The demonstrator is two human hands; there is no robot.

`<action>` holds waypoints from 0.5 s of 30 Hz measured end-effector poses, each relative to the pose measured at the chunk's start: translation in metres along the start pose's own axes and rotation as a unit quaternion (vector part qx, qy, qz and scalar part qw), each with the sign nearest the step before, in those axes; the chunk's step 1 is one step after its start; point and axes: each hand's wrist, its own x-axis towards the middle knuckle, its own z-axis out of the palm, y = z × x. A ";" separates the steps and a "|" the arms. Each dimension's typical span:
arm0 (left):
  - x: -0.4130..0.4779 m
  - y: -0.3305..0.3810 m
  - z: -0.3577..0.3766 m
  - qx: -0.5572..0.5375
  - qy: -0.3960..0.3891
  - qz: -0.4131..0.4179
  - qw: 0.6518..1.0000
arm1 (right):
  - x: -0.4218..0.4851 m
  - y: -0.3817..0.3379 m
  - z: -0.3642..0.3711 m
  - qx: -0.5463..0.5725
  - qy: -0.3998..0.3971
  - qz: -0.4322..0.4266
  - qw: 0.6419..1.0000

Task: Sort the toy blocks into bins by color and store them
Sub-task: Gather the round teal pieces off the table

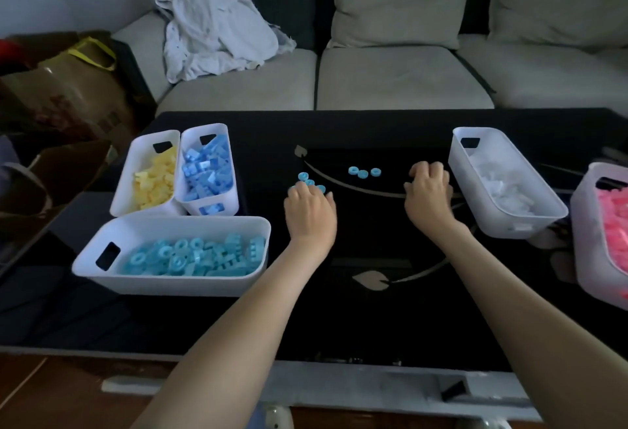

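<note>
Row of 3 cyan rings (363,173) lies loose mid-table, between my 2 hands, nothing touching it. Cluster of cyan rings (310,182) sits to its left, 3 visible, partly under my left hand (309,206). Left fingers are bent down over that cluster with tips at the rings; can't tell if any ring is actually pinched. Right hand (428,187) is knuckles-up on the table, fingers curled under, apart from the row; can't tell if it holds anything.

Cyan bin (170,221) is front left, beside my left forearm, loaded with cyan rings and bricks. Behind it are 2 narrower bins touching side by side: yellow bin (142,160) and blue bin (222,143), each with matching blocks. White bin (457,160) is just right of my right hand, pale blocks inside. Pink bin (582,201) is at the far right, cut off by the frame.

All sit on a black table (373,129) with a pale leaf pattern. Beyond it: sofa (401,78), crumpled cloth (217,31) on its seat, paper bag (68,89) at left.
</note>
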 end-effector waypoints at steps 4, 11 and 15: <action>0.022 0.003 0.014 -0.005 0.015 -0.064 0.998 | 0.025 0.009 0.011 0.002 -0.046 0.027 0.999; 0.049 -0.004 0.032 -0.080 -0.109 -0.047 0.990 | 0.053 -0.010 0.031 0.021 -0.175 -0.033 0.984; 0.048 -0.002 0.033 -0.060 -0.069 0.011 0.996 | 0.058 -0.018 0.044 -0.049 -0.210 -0.116 0.970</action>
